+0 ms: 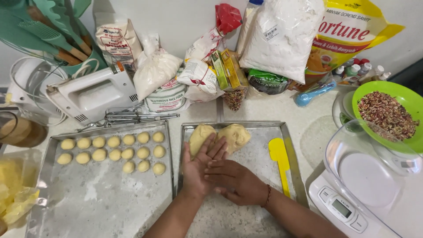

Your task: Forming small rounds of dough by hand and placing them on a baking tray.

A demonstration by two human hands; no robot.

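Left hand: the left hand (pixel 200 169) lay palm up over the near half of the right tray (pixel 264 165), fingers stretched toward the dough lump (pixel 220 137) at that tray's far edge, fingertips just short of it or brushing it; I could not tell which.
Right hand: the right hand (pixel 235 180) lay flat across the left palm, fingers pointing left, released and not clenched; whether a piece of dough sat pressed between the two palms was hidden.
Dough lump: pale yellow, in two joined mounds, it rested at the far left of the right tray.
Spatula: a yellow spatula (pixel 280 161) lay along the right edge of the same tray, apart from both hands.
Left tray: the left tray (pixel 97 194) held small dough balls (pixel 114 150) in three rows across its far end; its near part was dusted with flour.
Bench, far edge: a white hand mixer (pixel 90 94) with loose beaters (pixel 132 118), bags of flour (pixel 282 35) and a yellow oil pouch (pixel 348 35) stood along the wall.
Bench, right edge: a kitchen scale (pixel 343 207) with a clear bowl sat at the near right corner, a green bowl of sprinkles (pixel 387 114) behind it.
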